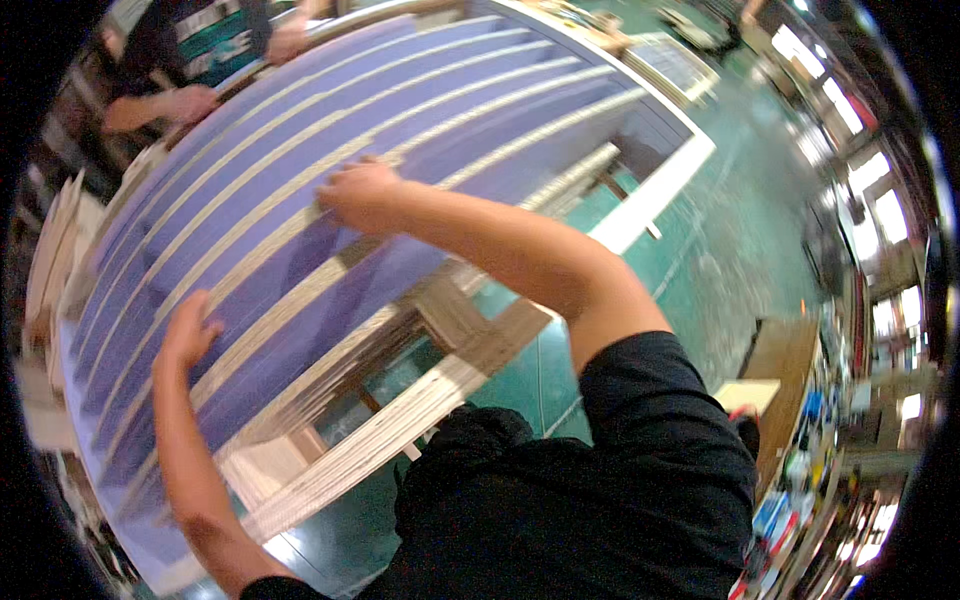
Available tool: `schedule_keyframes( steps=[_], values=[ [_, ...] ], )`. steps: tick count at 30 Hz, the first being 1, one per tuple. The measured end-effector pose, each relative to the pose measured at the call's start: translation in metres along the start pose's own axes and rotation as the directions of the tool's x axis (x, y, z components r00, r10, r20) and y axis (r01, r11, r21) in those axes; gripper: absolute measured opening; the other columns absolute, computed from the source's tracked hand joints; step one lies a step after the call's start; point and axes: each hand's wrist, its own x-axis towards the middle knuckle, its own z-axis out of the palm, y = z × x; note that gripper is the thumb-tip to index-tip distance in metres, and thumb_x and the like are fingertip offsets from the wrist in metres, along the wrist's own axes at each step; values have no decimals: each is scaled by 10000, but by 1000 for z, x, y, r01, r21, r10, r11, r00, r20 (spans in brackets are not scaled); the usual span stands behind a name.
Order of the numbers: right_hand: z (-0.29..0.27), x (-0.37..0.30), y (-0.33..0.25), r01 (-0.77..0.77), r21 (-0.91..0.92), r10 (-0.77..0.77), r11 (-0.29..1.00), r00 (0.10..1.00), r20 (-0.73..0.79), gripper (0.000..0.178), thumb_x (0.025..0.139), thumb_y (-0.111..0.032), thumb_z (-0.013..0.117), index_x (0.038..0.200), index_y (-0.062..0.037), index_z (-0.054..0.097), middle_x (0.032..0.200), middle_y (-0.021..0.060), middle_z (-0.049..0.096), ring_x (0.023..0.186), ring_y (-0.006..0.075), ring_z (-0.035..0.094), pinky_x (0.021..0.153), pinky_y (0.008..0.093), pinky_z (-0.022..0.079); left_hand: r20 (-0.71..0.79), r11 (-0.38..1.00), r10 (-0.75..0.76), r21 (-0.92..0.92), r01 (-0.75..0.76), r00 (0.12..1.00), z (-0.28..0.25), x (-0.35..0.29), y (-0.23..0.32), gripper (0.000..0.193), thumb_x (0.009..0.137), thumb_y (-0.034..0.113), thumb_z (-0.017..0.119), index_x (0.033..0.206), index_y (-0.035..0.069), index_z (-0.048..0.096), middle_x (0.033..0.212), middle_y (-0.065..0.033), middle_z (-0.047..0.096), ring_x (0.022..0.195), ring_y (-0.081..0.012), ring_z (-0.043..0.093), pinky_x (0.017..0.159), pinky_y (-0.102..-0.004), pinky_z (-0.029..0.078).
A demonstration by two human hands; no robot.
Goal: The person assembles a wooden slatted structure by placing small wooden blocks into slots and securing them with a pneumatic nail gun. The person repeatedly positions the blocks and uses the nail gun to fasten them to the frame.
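Observation:
A large frame [655,205] lies before me, with a purple-blue sheet [480,112] and long, roughly parallel pale wooden slats [520,140] across it. My left hand [188,332] is over the slats at the left, thumb apart from the fingers, holding nothing I can see. Farther in, near the middle of the panel, my right hand [362,195] is over a slat with its fingers curled down. Blur and the hand itself hide what, if anything, is in those fingers. A dark shadow falls on the sheet below it.
Across the panel, a person in a dark printed shirt [215,45] has both hands near its far edge. Layered wooden strips [380,425] form the near side, with openings showing green floor [715,240]. A cluttered wooden bench [785,385] stands at the right.

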Motion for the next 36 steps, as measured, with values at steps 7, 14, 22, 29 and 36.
schedule_keyframes(
  steps=[7, 14, 22, 29, 36],
  values=[
    [-1, 0, 10, -62, 202, 55, 977, 998, 40, 340, 872, -372, 721, 1132, -155, 686, 1060, 108, 729, 1043, 346, 693, 848, 485, 547, 143, 955, -270, -87, 284, 952, -16, -64, -94, 494, 665, 115, 873, 1069, 31, 603, 993, -193, 635, 945, -330, 609, 836, -416, 479],
    [-7, 21, 36, -38, 208, 24, 977, 997, 71, 438, 822, -419, 755, 1159, -153, 670, 1073, 139, 719, 1055, 370, 682, 856, 501, 549, 47, 949, -312, 60, 309, 949, -11, -50, -85, 620, 653, 107, 867, 1214, 39, 613, 1166, -226, 663, 1115, -403, 621, 930, -463, 496],
    [-5, 29, 42, -1, 225, -18, 974, 997, 79, 484, 794, -453, 791, 1131, -128, 668, 1058, 154, 717, 1050, 382, 677, 846, 516, 541, -1, 963, -234, 140, 231, 972, -14, -41, -52, 618, 688, 112, 878, 1217, 13, 573, 1068, -210, 650, 1029, -414, 619, 874, -494, 482],
    [12, 32, 52, -16, 281, -2, 959, 998, 63, 510, 806, -471, 785, 1151, -123, 645, 1006, 164, 720, 1012, 400, 683, 815, 536, 531, 21, 967, -235, 109, 231, 972, -7, -36, -61, 681, 710, 100, 860, 1314, 25, 553, 1150, -244, 645, 1117, -440, 604, 946, -500, 480],
    [5, 42, 43, 2, 207, -38, 978, 985, 168, 464, 826, -377, 781, 1149, -86, 619, 1027, 178, 715, 1002, 413, 685, 788, 537, 541, 65, 933, -313, 206, 294, 948, -2, -49, -72, 777, 743, 105, 827, 1440, 54, 488, 1353, -286, 575, 1266, -444, 550, 1050, -487, 460]
  ],
)
